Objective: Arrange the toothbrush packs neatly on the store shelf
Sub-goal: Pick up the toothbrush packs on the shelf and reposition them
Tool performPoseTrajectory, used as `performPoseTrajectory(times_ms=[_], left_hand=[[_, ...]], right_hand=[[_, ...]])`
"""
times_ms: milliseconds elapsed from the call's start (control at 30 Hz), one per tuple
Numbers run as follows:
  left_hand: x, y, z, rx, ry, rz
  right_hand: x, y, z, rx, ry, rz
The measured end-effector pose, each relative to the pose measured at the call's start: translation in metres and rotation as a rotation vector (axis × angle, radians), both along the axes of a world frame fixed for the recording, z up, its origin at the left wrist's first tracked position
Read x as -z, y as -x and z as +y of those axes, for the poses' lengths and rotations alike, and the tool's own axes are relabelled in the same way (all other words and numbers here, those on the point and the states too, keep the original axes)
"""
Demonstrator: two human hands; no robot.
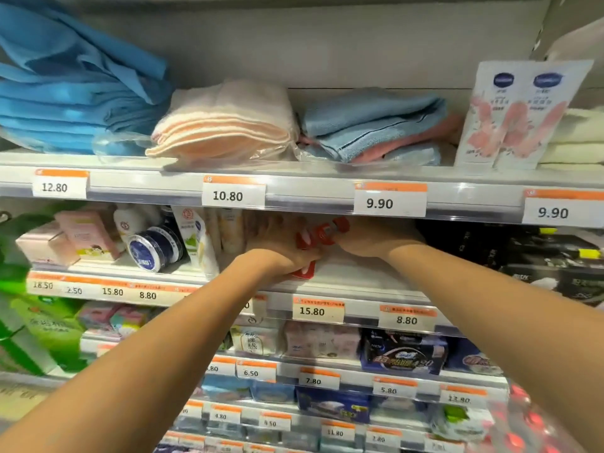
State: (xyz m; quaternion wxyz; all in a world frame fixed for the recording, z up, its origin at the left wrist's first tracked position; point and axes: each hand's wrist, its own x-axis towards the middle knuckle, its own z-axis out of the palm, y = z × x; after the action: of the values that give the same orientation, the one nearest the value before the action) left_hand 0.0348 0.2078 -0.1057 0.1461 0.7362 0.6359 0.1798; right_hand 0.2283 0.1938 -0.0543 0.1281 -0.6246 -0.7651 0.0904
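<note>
Both forearms reach up to the second shelf point(359, 282). Left hand point(281, 253) and right hand point(369, 238) together grip red toothbrush packs point(322, 237) at centre frame. At 9 o'clock stand tubes and a blue tin point(153, 250); at 12 o'clock, folded towels point(225, 122).

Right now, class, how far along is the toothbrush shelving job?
Done: nothing clearly arranged yet; that shelf shows mostly bare white surface. In hand: both the left hand and right hand grip red-and-white packs under the 9.90 tag. Left: setting them down neatly.
</note>
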Motion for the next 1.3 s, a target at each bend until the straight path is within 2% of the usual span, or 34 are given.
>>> performPoseTrajectory(times_ms=[33, 167, 400, 667, 933, 1167, 1300], left_hand=[[0.000, -0.001, 0.001, -0.018, -0.054, 0.072], [0.002, -0.001, 0.004, -0.028, -0.058, 0.177], [-0.003, -0.002, 0.000, -0.019, -0.084, 0.182], [-0.007, -0.003, -0.008, -0.029, -0.088, 0.115], [-0.023, -0.009, -0.021, -0.056, -0.082, 0.071], [-0.028, -0.004, -0.026, -0.123, -0.212, 0.019], [-0.030, -0.003, -0.044, -0.189, -0.174, 0.024]], right_hand=[[0.006, 0.003, 0.007, -0.002, 0.004, 0.018], [0.017, 0.011, 0.022, -0.010, -0.019, 0.047], [0.019, 0.014, 0.027, -0.013, 0.003, -0.021], [0.007, 0.005, 0.000, 0.007, -0.065, 0.075], [0.006, -0.019, -0.003, 0.218, 0.044, 0.063], [-0.003, -0.034, -0.027, 0.319, 0.006, 0.362], [-0.005, -0.039, -0.041, 0.413, 0.116, 0.717]])
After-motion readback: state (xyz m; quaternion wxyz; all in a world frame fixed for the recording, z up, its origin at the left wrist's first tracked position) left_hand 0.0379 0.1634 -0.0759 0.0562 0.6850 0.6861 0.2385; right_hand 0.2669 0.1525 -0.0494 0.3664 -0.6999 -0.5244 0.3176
